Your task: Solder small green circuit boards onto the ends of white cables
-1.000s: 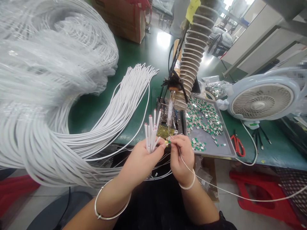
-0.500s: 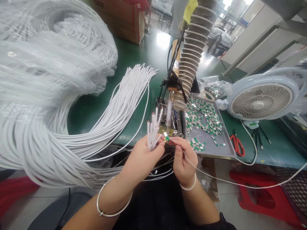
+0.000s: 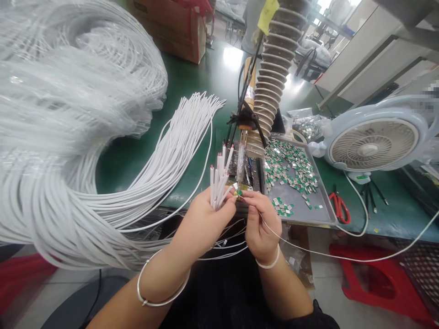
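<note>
My left hand (image 3: 206,214) is closed around several short-looking ends of white cables (image 3: 219,176) with reddish tips, pointing up. At its thumb and fingertips is a small green circuit board (image 3: 239,193) with a silvery metal plug (image 3: 235,186). My right hand (image 3: 262,221) pinches a thin wire (image 3: 302,250), which looks like solder, its end at the board. Directly above the board, a soldering iron (image 3: 242,153) is fixed upright, tip down. The exact contact between tip, wire and board is too small to make out.
A tray (image 3: 302,214) of green boards lies right of my hands, beside red-handled cutters (image 3: 339,210) and a fan (image 3: 373,146). A ribbed hose (image 3: 274,77) hangs behind the iron. A large white cable bundle (image 3: 137,196) fills the left. A red stool (image 3: 373,283) stands below.
The small board has tilted and shifted slightly under the iron tip, with my fingertips closer together. The trailing wire on the right has risen a little.
</note>
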